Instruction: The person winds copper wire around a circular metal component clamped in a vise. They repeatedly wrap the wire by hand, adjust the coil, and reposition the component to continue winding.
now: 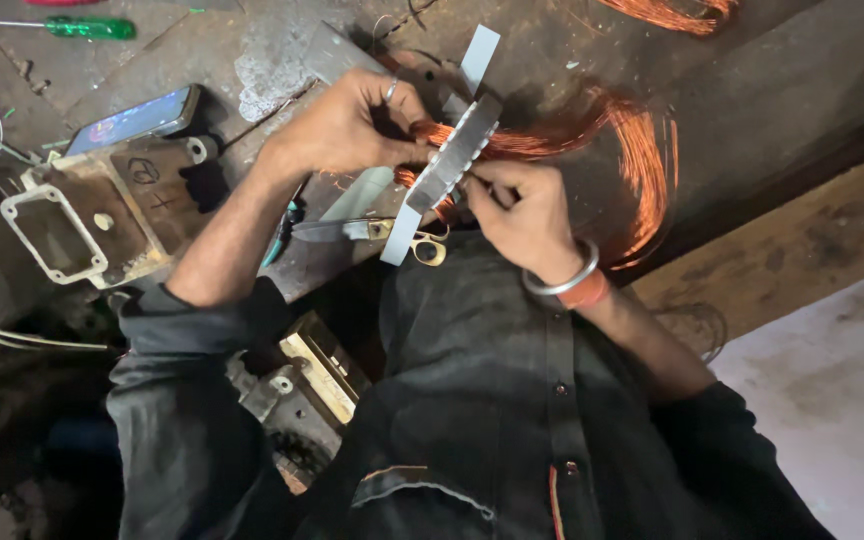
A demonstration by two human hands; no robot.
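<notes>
Both my hands close on the grey slotted block (455, 155) at the bench's front edge: left hand (347, 125) fingers curled around its upper side, right hand (517, 205) pinching copper wire (642, 140) against its lower side. Scissors (392, 232) lie just beneath. A phone (137, 118) and metal housing (82, 215) crowd the left; open bench lies beyond the coil.

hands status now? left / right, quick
Left hand: closed, fingers gripping the copper wire coil beside the grey slotted metal piece.
Right hand: closed, fingers pinching the lower edge of that metal piece.
</notes>
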